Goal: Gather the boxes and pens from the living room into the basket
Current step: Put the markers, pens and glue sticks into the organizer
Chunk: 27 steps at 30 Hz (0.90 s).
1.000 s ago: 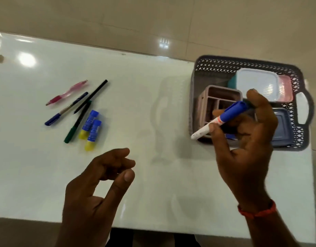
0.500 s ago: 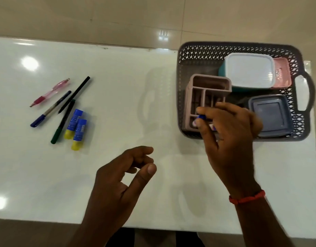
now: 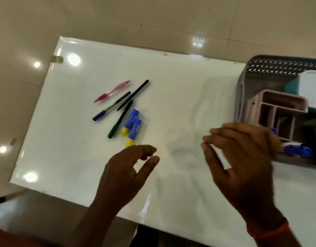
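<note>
A grey perforated basket sits at the table's right edge, partly cut off. Inside it stand a pink divided organiser, a white-lidded teal box and a blue-capped marker lying at the front. On the white table lie a pink pen, a blue pen, a black pen, a green pen and two blue-and-yellow glue sticks. My right hand hovers empty, fingers spread, just left of the basket. My left hand is empty, fingers loosely curled, just below the glue sticks.
The white glossy table stands on a beige tiled floor. Its left and near edges are in view. A red band circles my right wrist.
The marker has left my right hand and now lies in the basket; that hand has drawn back to the left, open. The view has swung left, so the basket sits at the frame's right edge.
</note>
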### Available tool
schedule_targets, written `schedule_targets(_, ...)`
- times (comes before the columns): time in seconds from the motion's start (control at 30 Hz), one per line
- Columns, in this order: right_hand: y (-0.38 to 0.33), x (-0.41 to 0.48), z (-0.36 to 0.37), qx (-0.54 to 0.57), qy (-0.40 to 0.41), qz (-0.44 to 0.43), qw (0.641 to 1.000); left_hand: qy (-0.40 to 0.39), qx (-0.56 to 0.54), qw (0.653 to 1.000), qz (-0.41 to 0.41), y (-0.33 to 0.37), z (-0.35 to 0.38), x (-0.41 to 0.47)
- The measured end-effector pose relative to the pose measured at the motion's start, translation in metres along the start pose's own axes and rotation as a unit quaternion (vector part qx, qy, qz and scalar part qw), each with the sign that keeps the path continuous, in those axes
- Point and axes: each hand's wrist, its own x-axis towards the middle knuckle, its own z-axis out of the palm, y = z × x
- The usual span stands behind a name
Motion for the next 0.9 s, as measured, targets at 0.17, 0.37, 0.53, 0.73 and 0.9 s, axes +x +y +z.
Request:
schedule_targets(0.17, -0.048, 0.014, 0.058, 0.062, -0.126, 0.001, 0.990, 0.043, 0.024, 0.997, -0.052, -0.045, -0.025, 0.025)
schedule_targets(0.37, -0.086, 0.020, 0.120, 0.053, -0.333, 0.048, 0.940, -0.023, 0.076, 0.994, -0.075, -0.074, -0.038, 0.044)
schedule_targets(0.53, -0.091, 0.012, 0.158, -0.013, -0.388, 0.054, 0.920, -0.082, 0.112, 0.988, -0.065, -0.082, -0.038, 0.050)
schedule_targets(0.73, -0.087, 0.010, 0.155, -0.079, -0.335, 0.069, 0.936, -0.091, 0.138, 0.985, -0.041, -0.086, -0.035, 0.057)
schedule_targets(0.9, -0.072, 0.005, 0.142, -0.113, -0.320, 0.091, 0.936, -0.061, 0.207, 0.976, -0.019, -0.076, -0.024, 0.064)
